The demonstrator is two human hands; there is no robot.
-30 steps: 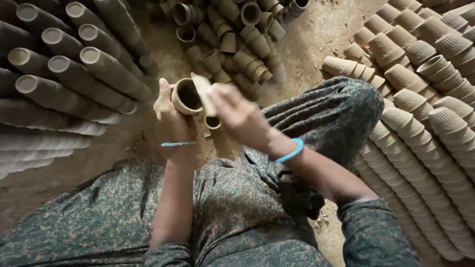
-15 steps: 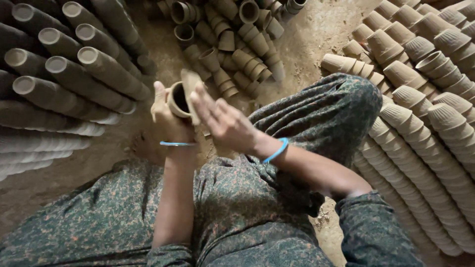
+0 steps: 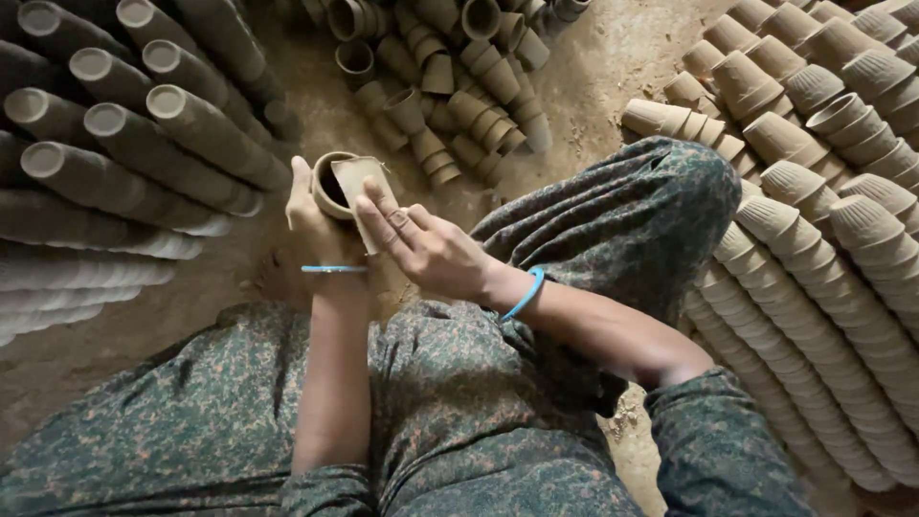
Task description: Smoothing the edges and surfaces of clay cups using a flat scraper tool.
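We saw the left hand wrapped around a small clay cup, holding it up with its open mouth turned toward the camera, above the dusty earthen floor and just in front of the person's knees. The right hand held a flat, tan scraper-like piece pinched between thumb and fingers, its upper end lying against the rim of the cup and partly covering the mouth. Both hands were thus closed on something, the left on the cup, the right on the flat piece. Each wrist carried a thin blue band. The person sat on the floor in green patterned trousers, the right knee raised. To the left lay long horizontal stacks of nested cups, greyer in tone, their round bases facing us. To the right ran rows of paler ribbed cups, nested in lines that reached toward the lower edge of the view. Ahead of the hands, well apart from them, a loose heap of cups lay tumbled on the floor, some nested in short stacks, some with open mouths showing.
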